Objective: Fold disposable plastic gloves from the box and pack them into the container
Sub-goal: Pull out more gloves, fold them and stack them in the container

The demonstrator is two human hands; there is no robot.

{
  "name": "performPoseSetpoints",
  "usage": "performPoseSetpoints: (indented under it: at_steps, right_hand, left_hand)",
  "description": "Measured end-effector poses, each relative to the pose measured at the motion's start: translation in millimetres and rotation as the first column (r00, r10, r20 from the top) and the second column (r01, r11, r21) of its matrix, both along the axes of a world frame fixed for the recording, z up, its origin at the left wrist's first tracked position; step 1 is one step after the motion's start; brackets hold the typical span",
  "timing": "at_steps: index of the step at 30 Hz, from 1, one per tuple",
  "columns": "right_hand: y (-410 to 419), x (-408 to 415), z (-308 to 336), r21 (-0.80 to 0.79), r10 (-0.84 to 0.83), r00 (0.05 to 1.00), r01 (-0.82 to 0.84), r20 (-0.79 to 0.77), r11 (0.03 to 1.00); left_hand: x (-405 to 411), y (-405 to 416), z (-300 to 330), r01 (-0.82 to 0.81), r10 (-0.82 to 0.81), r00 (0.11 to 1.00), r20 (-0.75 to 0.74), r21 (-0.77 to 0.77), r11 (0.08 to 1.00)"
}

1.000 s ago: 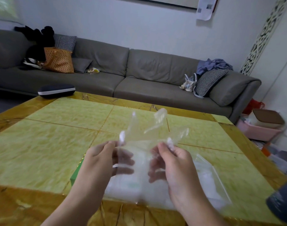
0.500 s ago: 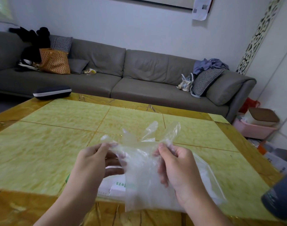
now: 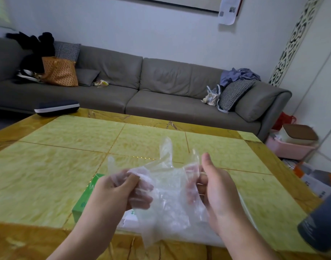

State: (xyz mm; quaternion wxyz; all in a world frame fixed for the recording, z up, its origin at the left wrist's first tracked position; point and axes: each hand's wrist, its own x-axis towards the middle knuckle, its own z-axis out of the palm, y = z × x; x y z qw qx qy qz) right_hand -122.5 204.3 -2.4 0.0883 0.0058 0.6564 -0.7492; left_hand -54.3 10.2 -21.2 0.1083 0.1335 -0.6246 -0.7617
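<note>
A clear, crinkled plastic glove hangs in the air between my hands above the table's near edge, its fingers sticking up. My left hand pinches its left side between thumb and curled fingers. My right hand holds its right side, fingers curled behind the plastic and thumb raised. Under my left hand lies the green and white glove box, partly hidden. A flat clear plastic bag lies on the table beneath my right hand, mostly covered.
The yellow-green stone table with an amber border stretches ahead. A dark case sits at its far left corner and a dark cylinder at the near right. A grey sofa stands behind; pink bin and boxes on the right.
My hands have drawn apart and lowered a little, spreading the glove wider. The glove's fingers have flopped and crumpled. My right thumb has lifted off the plastic.
</note>
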Motion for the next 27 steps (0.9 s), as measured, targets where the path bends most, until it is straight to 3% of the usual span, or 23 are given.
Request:
performPoseSetpoints:
  at_steps: [2,5,8,12,16,18,20,24,26,27]
  right_hand:
    - [3.4,0.7,3.3,-0.095,0.204,0.974,-0.195,0.098,0.976]
    - [7.1,1.7,2.9,0.058,0.379,0.924,-0.382,0.060,0.922]
    - [13.8,-0.6,0.4,0.222,0.335,0.942,-0.327,-0.003,0.919]
    - [22.8,-2.4,5.9,0.256,0.351,0.936,-0.344,0.022,0.903]
    - [23.0,-6.3,-0.7,0.082,0.111,0.994,-0.111,-0.001,0.990]
    - [18.4,-6.0,-5.0,-0.060,0.024,0.999,-0.023,0.027,0.998]
    - [21.5,-9.0,-4.5,-0.086,-0.050,0.999,0.050,-0.001,0.995]
    - [59.3,-28.9,6.7,0.070,-0.134,0.981,0.144,-0.138,0.987]
    - [82.8,-37.4,6.3,0.248,-0.062,0.987,0.097,-0.147,0.964]
    - [91.1,-40.2,3.4,0.396,-0.012,0.989,0.071,-0.149,0.916]
  left_hand:
    - [0.6,3.2,3.1,-0.068,0.071,0.997,-0.039,0.078,0.995]
    - [3.5,5.6,10.2,-0.120,0.129,0.989,-0.073,0.125,0.985]
    - [4.9,6.5,16.8,-0.090,0.100,0.991,-0.093,0.105,0.990]
    - [1.1,0.4,13.7,-0.131,0.138,0.990,-0.038,0.146,0.981]
    - [-1.4,4.8,11.6,-0.135,0.146,0.989,-0.027,0.241,0.961]
    - [-0.3,9.4,10.4,-0.123,0.139,0.989,-0.046,0.256,0.959]
    - [1.7,14.7,10.2,-0.081,0.103,0.992,-0.073,0.256,0.963]
    - [7.3,20.9,14.8,-0.028,0.052,0.983,-0.179,0.138,0.990]
    - [10.3,21.4,15.3,-0.147,0.118,0.958,-0.262,-0.095,0.985]
    - [13.0,22.1,17.8,-0.240,0.155,0.933,-0.324,-0.243,0.940]
